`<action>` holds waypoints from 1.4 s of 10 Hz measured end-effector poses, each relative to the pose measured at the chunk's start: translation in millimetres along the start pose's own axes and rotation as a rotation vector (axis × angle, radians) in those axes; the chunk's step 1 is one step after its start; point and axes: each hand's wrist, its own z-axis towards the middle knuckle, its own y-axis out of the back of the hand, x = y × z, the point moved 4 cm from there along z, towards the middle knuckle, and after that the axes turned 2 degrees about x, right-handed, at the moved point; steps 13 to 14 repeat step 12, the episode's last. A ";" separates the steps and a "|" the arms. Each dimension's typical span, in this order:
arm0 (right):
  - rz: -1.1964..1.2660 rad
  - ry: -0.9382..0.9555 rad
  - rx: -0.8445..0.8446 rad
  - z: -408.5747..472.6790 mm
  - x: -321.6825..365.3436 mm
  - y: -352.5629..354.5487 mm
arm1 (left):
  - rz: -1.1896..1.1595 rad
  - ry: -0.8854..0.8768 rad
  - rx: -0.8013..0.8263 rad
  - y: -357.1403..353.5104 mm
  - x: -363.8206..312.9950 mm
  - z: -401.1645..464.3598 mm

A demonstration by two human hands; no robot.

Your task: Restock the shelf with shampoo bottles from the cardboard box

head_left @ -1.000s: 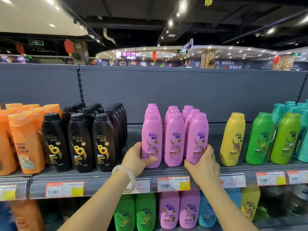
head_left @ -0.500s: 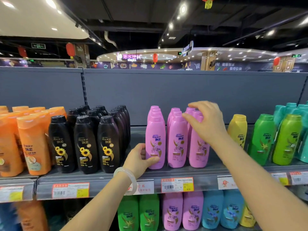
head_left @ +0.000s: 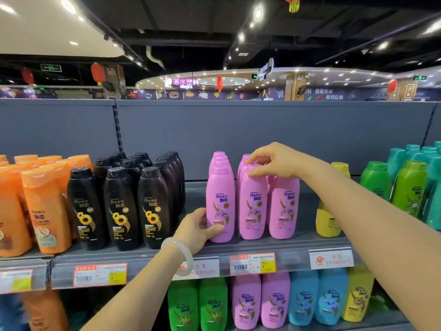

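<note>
Three rows of pink shampoo bottles stand on the grey shelf [head_left: 298,244]. My left hand [head_left: 198,229] grips the lower part of the front left pink bottle [head_left: 220,199], thumb across its front. My right hand [head_left: 274,163] reaches over the tops of the rows, and its thumb and fingers pinch the cap of the front middle pink bottle [head_left: 253,206]. The front right pink bottle [head_left: 284,209] stands just below my right wrist. The cardboard box is out of view.
Black bottles [head_left: 120,209] stand left of the pink ones, orange ones [head_left: 45,206] further left. A yellow bottle [head_left: 330,218] and green bottles [head_left: 408,187] stand to the right. A gap lies between pink and yellow. Price tags [head_left: 252,263] line the shelf edge; more bottles fill the shelf below.
My right hand rose from the base of the right pink bottle to the caps and shifted left onto the middle bottle's cap. My left hand stayed on the left bottle.
</note>
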 end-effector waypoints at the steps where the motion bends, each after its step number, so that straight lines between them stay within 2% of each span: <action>1: 0.015 0.011 0.004 -1.4 -1.5 0.8 | 0.000 -0.001 0.006 -0.2 1.5 -0.3; 5: 0.033 0.012 0.004 -6.3 -7.1 0.9 | -0.001 -0.003 -0.008 -0.5 3.0 -2.2; 11: -0.114 0.046 -0.006 -6.9 -11.8 -5.8 | 0.013 0.060 0.005 0.3 -1.6 -4.5; 12: -0.265 0.080 -0.113 -12.5 -6.1 -2.0 | 0.031 0.050 -0.037 -1.6 -4.6 -7.4; 14: -0.265 0.080 -0.113 -12.5 -6.1 -2.0 | 0.031 0.050 -0.037 -1.6 -4.6 -7.4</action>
